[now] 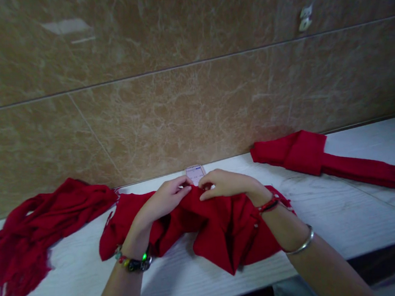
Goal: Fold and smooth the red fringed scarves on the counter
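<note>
A crumpled red scarf lies across the middle of the white table, its front edge hanging in folds and a little fringe showing at its ends. My left hand pinches the scarf's upper edge between thumb and fingers. Just to the right, my right hand is closed on the same edge, thumb and forefinger curved toward each other. The fingertips of both hands are close together, with cloth raised between them. Behind the hands a phone with a lit screen is partly covered.
Loosely bunched, a fringed red scarf rests on the left. At the right lies another red scarf, folded wide at one end and narrow along its length. A brown marbled wall stands behind the white table.
</note>
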`<state>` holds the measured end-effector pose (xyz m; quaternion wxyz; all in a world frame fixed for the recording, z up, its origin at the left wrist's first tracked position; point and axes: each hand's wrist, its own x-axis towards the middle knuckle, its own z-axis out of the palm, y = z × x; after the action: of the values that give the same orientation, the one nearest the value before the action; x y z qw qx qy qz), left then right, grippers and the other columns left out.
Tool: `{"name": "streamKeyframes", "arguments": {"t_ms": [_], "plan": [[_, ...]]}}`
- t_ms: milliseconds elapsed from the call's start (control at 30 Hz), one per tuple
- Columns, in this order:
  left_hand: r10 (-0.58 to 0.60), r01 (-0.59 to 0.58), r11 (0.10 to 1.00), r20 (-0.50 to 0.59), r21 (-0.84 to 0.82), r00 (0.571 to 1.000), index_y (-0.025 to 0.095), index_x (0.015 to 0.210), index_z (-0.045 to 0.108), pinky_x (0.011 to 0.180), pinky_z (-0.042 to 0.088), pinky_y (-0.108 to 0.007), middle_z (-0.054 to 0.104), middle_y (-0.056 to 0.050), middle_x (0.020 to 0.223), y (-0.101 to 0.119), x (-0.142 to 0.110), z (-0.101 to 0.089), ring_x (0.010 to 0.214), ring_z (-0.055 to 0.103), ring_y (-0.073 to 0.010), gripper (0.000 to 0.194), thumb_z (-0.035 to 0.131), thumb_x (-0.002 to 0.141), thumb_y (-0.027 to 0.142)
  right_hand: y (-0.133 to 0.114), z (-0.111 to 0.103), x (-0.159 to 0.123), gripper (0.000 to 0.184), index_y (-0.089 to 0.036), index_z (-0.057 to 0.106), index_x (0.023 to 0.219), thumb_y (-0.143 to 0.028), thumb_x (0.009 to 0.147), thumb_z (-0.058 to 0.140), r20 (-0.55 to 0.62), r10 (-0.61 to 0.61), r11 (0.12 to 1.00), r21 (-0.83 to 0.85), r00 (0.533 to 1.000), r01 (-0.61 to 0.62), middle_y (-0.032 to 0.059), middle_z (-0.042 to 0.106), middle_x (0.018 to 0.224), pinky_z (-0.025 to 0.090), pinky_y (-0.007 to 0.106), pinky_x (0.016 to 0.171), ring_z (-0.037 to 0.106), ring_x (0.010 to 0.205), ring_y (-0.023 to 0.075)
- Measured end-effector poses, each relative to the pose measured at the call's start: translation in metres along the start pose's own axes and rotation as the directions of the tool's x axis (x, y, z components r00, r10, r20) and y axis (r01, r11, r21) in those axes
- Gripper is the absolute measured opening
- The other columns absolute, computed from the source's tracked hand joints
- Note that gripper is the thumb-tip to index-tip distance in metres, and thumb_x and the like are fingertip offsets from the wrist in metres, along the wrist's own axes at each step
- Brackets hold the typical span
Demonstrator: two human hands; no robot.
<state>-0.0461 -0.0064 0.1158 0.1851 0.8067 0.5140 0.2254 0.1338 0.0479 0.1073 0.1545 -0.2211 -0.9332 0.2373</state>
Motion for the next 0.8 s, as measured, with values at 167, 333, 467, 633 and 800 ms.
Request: {"name": "streamKeyframes", "arguments": {"t_ms": [167, 333, 467, 633, 800], "plan": [[-0.024, 0.022, 0.998, 0.026, 0.063, 0.999, 0.017, 0.079, 0.055, 0.066, 0.041, -0.025, 0.059, 0.0, 0.075, -0.003, -0.005, -0.009, 0.069, 0.051, -0.0143, 0.021, 0.045, 0.077, 0.036, 0.0, -0.01, -0.005, 0.017, -0.014, 0.058, 0.065, -0.029, 0.073, 0.057, -0.088, 0.006, 0.995, 0.102, 0.996, 0.003, -0.0033, 0.052, 0.059, 0.033, 0.022, 0.054, 0.044, 0.057, 0.0098], [-0.106, 0.092, 0.978, 0.066, 0.19, 0.992, 0.017, 0.071, 0.057, 0.063, 0.039, -0.025, 0.059, 0.0, 0.07, -0.011, -0.007, -0.013, 0.064, 0.05, -0.0142, 0.022, 0.043, 0.077, 0.033, 0.007, -0.017, -0.013, 0.007, -0.014, 0.055, 0.064, -0.02, 0.067, 0.057, -0.244, 0.137, 0.987, 0.116, 0.96, -0.111, -0.004, 0.05, 0.058, 0.033, 0.022, 0.054, 0.044, 0.057, 0.01], [-0.056, 0.05, 0.987, 0.037, 0.151, 0.998, 0.017, 0.074, 0.058, 0.068, 0.039, -0.025, 0.061, -0.001, 0.074, -0.006, -0.004, -0.011, 0.069, 0.052, -0.0147, 0.023, 0.039, 0.078, 0.03, 0.003, -0.011, -0.011, 0.022, -0.014, 0.061, 0.087, -0.019, 0.065, 0.061, -0.258, 0.095, 0.993, 0.086, 0.962, -0.075, 0.0008, 0.061, 0.077, 0.038, 0.023, 0.063, 0.052, 0.069, 0.0129], [-0.031, 0.029, 0.991, 0.015, 0.131, 0.999, 0.017, 0.073, 0.058, 0.069, 0.039, -0.024, 0.061, -0.001, 0.075, 0.003, 0.002, -0.006, 0.07, 0.052, -0.0148, 0.024, 0.038, 0.078, 0.03, -0.009, -0.006, -0.006, 0.014, -0.015, 0.066, 0.08, -0.023, 0.072, 0.057, -0.176, 0.043, 0.998, -0.043, 0.983, -0.052, 0.0024, 0.065, 0.075, 0.037, 0.024, 0.062, 0.054, 0.067, 0.0141], [-0.11, 0.089, 0.976, 0.098, 0.198, 0.989, 0.016, 0.076, 0.06, 0.06, 0.039, -0.024, 0.06, 0.0, 0.07, -0.011, 0.0, -0.01, 0.064, 0.051, -0.0142, 0.028, 0.044, 0.076, 0.039, -0.004, -0.012, -0.007, 0.018, -0.015, 0.067, 0.077, -0.024, 0.077, 0.052, -0.254, 0.096, 0.99, -0.075, 0.963, -0.119, 0.0007, 0.064, 0.067, 0.034, 0.022, 0.056, 0.051, 0.059, 0.0113]]}}
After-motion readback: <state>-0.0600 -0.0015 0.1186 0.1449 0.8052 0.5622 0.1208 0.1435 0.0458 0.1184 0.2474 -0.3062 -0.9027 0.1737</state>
